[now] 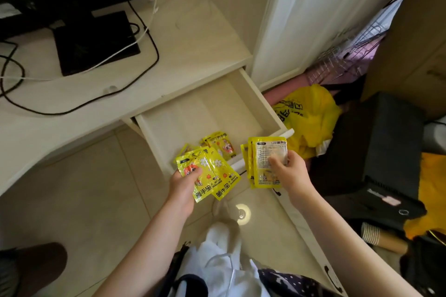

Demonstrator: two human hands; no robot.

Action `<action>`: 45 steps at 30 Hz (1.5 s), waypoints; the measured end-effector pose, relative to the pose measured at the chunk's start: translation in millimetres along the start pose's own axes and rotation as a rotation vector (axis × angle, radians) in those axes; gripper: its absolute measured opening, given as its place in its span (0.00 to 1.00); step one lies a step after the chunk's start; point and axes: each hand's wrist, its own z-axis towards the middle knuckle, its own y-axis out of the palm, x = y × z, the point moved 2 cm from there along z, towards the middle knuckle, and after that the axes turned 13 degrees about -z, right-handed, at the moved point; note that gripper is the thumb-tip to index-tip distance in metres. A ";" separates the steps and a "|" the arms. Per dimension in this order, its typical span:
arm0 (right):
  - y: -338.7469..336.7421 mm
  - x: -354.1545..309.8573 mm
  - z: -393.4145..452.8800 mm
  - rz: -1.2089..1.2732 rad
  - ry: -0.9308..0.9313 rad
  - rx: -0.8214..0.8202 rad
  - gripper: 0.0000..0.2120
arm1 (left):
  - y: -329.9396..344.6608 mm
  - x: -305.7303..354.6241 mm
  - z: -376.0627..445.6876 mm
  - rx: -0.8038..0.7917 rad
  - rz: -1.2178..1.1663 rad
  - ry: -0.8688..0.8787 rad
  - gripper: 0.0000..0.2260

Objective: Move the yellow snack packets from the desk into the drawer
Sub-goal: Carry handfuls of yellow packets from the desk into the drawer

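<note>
Both arms reach out over the open drawer [255, 94]. Left hand [182, 183] has its grip pinched on a fan of packets [210, 176], right hand [293, 171] clamps a stack [268, 161] by the front edge, probably to drop them in. Few packets [220, 144] already inside; desk [193, 38] looks packet-free.

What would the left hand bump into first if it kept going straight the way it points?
Probably the packet already lying in the open drawer; the left hand aims there, though depth is unclear.
</note>
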 end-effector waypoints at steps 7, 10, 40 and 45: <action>10.5 -39.0 82.7 -0.070 -0.027 0.001 0.11 | 56.5 15.2 79.8 0.042 0.067 -0.019 0.10; 23.1 -47.2 124.6 -0.168 -0.031 0.009 0.10 | 78.4 14.2 112.9 0.076 0.121 -0.011 0.07; 78.4 -17.5 242.3 -0.923 0.009 -0.356 0.15 | 101.5 -39.1 173.3 0.257 0.730 0.161 0.18; 67.7 -27.2 221.6 -1.021 -0.070 -0.370 0.20 | 87.4 -25.5 147.8 0.317 0.678 0.178 0.14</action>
